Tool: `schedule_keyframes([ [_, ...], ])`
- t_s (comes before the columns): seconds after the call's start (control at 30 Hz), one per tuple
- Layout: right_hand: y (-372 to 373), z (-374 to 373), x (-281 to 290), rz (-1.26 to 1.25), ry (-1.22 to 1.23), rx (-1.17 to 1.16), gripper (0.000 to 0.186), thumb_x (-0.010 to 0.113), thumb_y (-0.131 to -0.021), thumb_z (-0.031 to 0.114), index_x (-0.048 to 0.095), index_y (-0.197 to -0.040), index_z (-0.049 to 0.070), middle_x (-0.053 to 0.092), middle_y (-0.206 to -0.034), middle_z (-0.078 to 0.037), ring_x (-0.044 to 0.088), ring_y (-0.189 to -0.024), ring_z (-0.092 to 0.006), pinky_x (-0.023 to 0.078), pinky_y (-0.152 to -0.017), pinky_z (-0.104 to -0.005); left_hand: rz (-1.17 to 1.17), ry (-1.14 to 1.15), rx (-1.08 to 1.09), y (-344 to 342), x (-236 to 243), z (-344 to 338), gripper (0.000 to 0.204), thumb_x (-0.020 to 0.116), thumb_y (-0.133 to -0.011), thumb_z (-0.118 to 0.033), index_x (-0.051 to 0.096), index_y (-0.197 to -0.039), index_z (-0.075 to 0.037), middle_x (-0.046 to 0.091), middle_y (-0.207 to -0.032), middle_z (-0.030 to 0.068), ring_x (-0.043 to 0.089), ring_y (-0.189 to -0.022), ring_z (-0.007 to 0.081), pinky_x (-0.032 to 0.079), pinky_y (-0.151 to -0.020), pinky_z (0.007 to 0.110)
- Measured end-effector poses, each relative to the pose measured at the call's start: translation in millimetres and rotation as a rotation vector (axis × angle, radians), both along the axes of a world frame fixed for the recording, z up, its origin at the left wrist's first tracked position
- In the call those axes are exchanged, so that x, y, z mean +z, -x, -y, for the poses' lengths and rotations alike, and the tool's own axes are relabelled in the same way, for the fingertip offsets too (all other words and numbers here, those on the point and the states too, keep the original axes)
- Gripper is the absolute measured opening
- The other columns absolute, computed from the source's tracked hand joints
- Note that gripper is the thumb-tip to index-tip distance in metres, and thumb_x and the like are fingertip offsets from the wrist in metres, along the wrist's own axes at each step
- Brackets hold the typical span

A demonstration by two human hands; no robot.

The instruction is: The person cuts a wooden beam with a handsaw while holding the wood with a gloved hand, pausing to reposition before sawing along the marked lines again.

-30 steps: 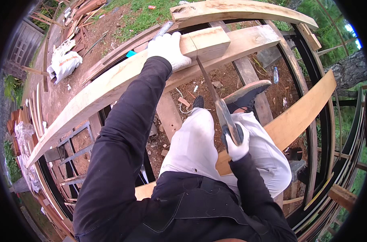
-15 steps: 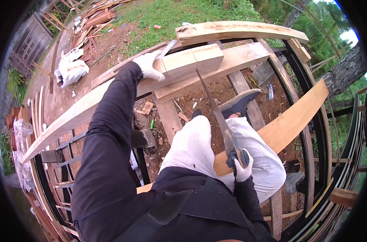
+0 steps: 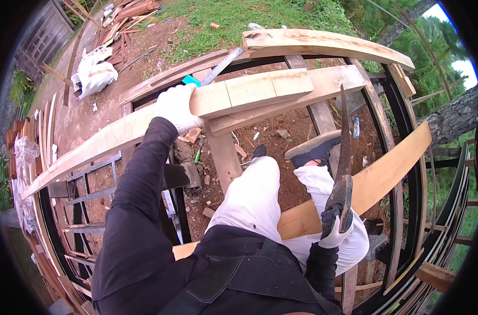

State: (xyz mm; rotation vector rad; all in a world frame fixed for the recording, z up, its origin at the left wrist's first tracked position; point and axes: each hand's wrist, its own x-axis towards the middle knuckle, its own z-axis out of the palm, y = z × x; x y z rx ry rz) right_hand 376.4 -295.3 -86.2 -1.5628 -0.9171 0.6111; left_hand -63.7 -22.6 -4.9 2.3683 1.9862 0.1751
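Note:
My left hand [image 3: 177, 107], in a white glove, is wrapped over the long pale wooden beam [image 3: 107, 128]. Two dark lines cross the beam's top to the right of that hand. Just beyond my fingers lies a try square [image 3: 222, 66] with a turquoise handle, partly hidden by the glove. A second, shorter timber [image 3: 336, 79] lies along and beneath the beam's right end. In my gloved right hand [image 3: 335, 231], low over my right thigh, is a handsaw [image 3: 344, 157]. Its blade points up and away, apart from the beam.
A thick timber [image 3: 328, 42] lies farther off across the black metal frame [image 3: 386, 121]. A wide plank [image 3: 391, 168] slants beneath my legs. Cross planks [image 3: 224, 157] span the reddish ground, where a green-handled tool [image 3: 197, 156] and a plastic bottle [image 3: 356, 127] lie. A tree trunk [image 3: 454, 118] stands right.
The handsaw has come away from the beam and swung right, now more upright. My left hand has slid left along the beam, uncovering the square's turquoise handle.

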Motion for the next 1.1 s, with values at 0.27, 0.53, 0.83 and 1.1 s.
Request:
schedule_keyframes([
  [0.27, -19.6, -47.1, -5.3, -0.041, -0.033, -0.305, 0.033, 0.066, -0.096, 0.016, 0.058, -0.120, -0.006, 0.064, -0.090, -0.010, 0.063, -0.073, -0.0199, 0.054, -0.066, -0.0343, 0.109, -0.252, -0.098, 0.7, -32.9, 20.7, 0.081, 0.087, -0.059, -0.028, 0.058, -0.132, -0.006, 0.065, -0.122, 0.0166, 0.061, -0.114, 0.0369, 0.044, -0.100, 0.050],
  [0.53, -35.3, -59.0, -25.2, -0.060, 0.078, -0.250, 0.041, 0.065, -0.097, 0.022, 0.058, -0.128, -0.005, 0.064, -0.110, -0.012, 0.064, -0.088, -0.0211, 0.056, -0.078, -0.0350, 0.020, -0.257, -0.050, -6.9, -55.7, 44.7, 0.083, 0.086, -0.054, -0.024, 0.061, -0.132, -0.009, 0.062, -0.129, 0.0142, 0.059, -0.120, 0.0359, 0.041, -0.106, 0.054],
  [0.83, -48.0, -59.5, -40.3, 0.085, 0.126, -0.132, 0.038, 0.061, -0.099, 0.022, 0.059, -0.125, -0.006, 0.066, -0.111, -0.014, 0.066, -0.091, -0.0219, 0.056, -0.077, -0.0342, -0.096, -0.398, -0.096, -11.4, -72.4, 56.6, 0.076, 0.085, -0.051, -0.015, 0.063, -0.123, -0.006, 0.066, -0.126, 0.0170, 0.062, -0.120, 0.0380, 0.044, -0.104, 0.053],
  [1.1, -0.1, -47.1, 21.6, 0.061, 0.148, 0.101, 0.043, 0.064, -0.095, 0.033, 0.060, -0.111, -0.007, 0.066, -0.097, -0.014, 0.068, -0.080, -0.0228, 0.056, -0.068, -0.0332, -0.093, -0.366, -0.095, -13.4, -68.9, 56.2, 0.079, 0.085, -0.050, -0.014, 0.062, -0.125, -0.006, 0.066, -0.124, 0.0161, 0.062, -0.118, 0.0375, 0.043, -0.104, 0.052],
])
